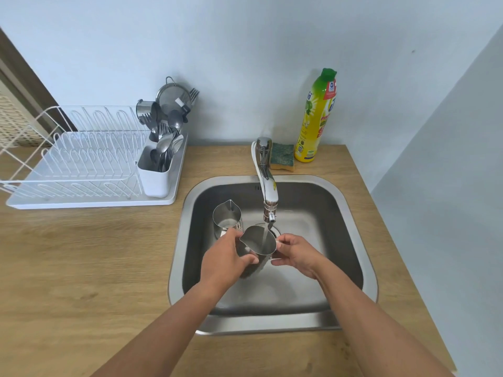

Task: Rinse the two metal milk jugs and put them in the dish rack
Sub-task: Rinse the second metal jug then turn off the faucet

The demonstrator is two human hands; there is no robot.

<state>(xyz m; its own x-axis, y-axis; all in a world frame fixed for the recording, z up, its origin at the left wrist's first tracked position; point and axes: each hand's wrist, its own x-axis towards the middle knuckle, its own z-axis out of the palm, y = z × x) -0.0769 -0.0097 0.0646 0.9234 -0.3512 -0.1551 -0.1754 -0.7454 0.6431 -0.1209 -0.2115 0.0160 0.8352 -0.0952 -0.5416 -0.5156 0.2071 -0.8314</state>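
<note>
Jug (257,244) up off the floor of the sink (178,240), clamped between both hands, mouth upward and tilted a little, spout toward the left. Left hand (227,258) wrapped round its wall, thumb across the near side, fingers curled at the spout side. Right hand (295,255) pinching at the handle side, fingertips on the metal. Thin stream of water (264,236) from the tap (268,186) straight into the open mouth; nozzle just above the jug's far rim, little room there. Second jug (227,216) upright on the basin floor at back left, just beside the left knuckles, spout pointing away; touching or apart, cannot tell. Wide stretch of basin floor showing to the right and toward the near edge. Dish rack (81,159) well apart to the left on the wooden counter (81,268), cutlery caddy (153,175) crowded at its right end, nearest the sink. Strip of wood between rack tray and sink rim. Sponge (282,156) and yellow bottle (317,115) behind the tap, near the wall.
</note>
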